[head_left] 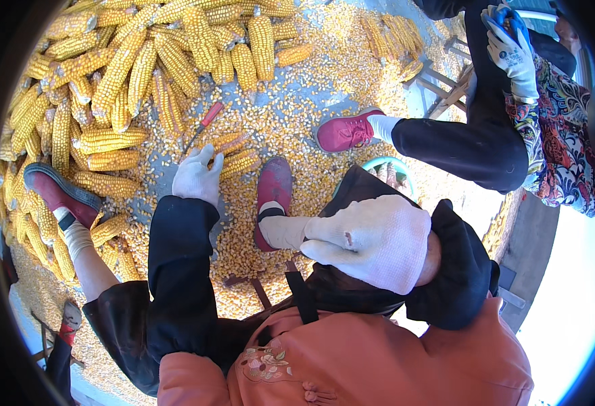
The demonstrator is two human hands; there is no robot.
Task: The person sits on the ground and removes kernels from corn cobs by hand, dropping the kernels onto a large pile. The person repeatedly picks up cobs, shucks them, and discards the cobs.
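My left hand, in a white knit glove, is over the loose kernels with thumb and fingers apart. Beside its fingertips lie a couple of yellow corn cobs; I see none in its grip. Just beyond that hand, a screwdriver-like tool with a red and black handle and a thin dark shaft rests on the kernels. My right hand, gloved in white with a small worn spot, is held over my lap. Its thumb and fingers stretch leftward, slightly parted, and nothing shows in them; its palm side is hidden.
A large heap of corn cobs fills the far left, and a smaller pile is at the far right. Kernels cover the floor. A pale green basin stands by my right knee. A seated co-worker's gloved hand is at the upper right.
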